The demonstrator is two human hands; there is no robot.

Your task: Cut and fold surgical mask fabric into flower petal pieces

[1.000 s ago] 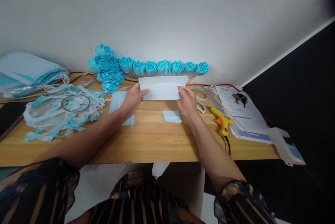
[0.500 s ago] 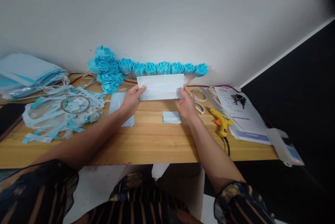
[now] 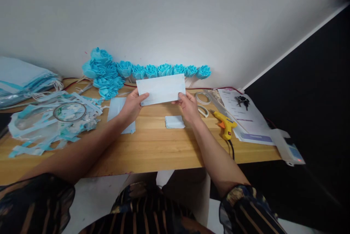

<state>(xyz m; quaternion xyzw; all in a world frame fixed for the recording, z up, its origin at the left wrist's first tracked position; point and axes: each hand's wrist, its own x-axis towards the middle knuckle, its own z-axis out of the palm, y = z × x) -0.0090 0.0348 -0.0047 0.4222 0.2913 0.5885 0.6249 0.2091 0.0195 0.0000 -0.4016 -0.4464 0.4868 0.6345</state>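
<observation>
Between my hands is a pale blue face-mask sheet [image 3: 161, 88], raised above the table and tilted a little, its right end higher. My left hand [image 3: 131, 105] pinches its lower left corner, thumb in front. At the lower right corner, my right hand [image 3: 189, 107] grips it the same way, with fingers partly hidden behind. Flat blue sheets [image 3: 115, 105] lie on the wood, partly covered by my left hand and wrist. A small stack of cut blue pieces [image 3: 175, 122] rests left of my right wrist.
Blue fabric flowers [image 3: 164, 69] line the wall. Left are blue scraps [image 3: 38, 148], a tape roll [image 3: 56, 111] and bagged masks [image 3: 24, 75]. Right are a yellow glue gun [image 3: 226, 124], tape rolls [image 3: 209, 99], keys [image 3: 242, 101] on papers [image 3: 253, 124], and a white device [image 3: 283, 146].
The view has shifted slightly, moving the table things left. The held sheet has tilted, its left end dropping relative to the right. Both hands keep hold of it.
</observation>
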